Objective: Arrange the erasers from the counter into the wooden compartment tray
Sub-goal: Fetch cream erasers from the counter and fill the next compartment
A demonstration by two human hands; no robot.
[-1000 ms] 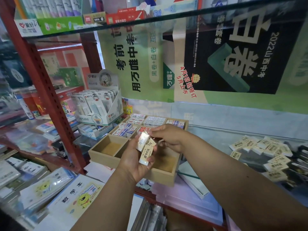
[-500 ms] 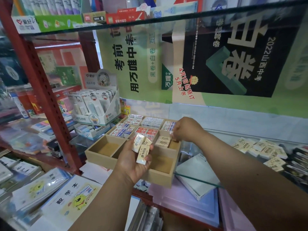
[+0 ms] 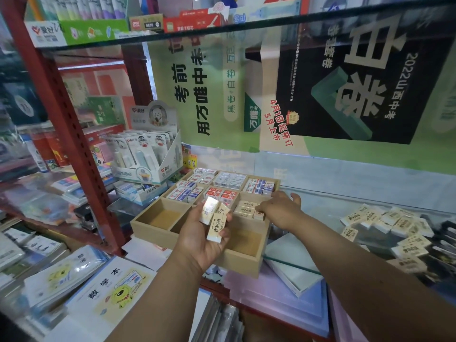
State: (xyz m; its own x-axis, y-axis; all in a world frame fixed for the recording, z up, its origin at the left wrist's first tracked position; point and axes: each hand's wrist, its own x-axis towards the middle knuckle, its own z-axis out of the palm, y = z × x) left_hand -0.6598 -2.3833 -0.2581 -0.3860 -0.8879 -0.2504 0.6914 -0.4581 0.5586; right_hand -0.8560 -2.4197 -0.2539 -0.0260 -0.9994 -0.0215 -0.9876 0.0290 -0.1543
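few erasers [image 3: 217, 224] marked "eraser" in left hand [image 3: 199, 240].

The glass counter [image 3: 345, 201] carries the wooden compartment tray [image 3: 158, 234] and loose cream erasers [image 3: 385, 218] at its right.

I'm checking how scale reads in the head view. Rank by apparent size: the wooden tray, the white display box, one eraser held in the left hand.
1. Wooden tray, largest.
2. White display box; it stands farther back, so the true gap is unsure.
3. Eraser in the left hand, smallest, though nearest the camera.
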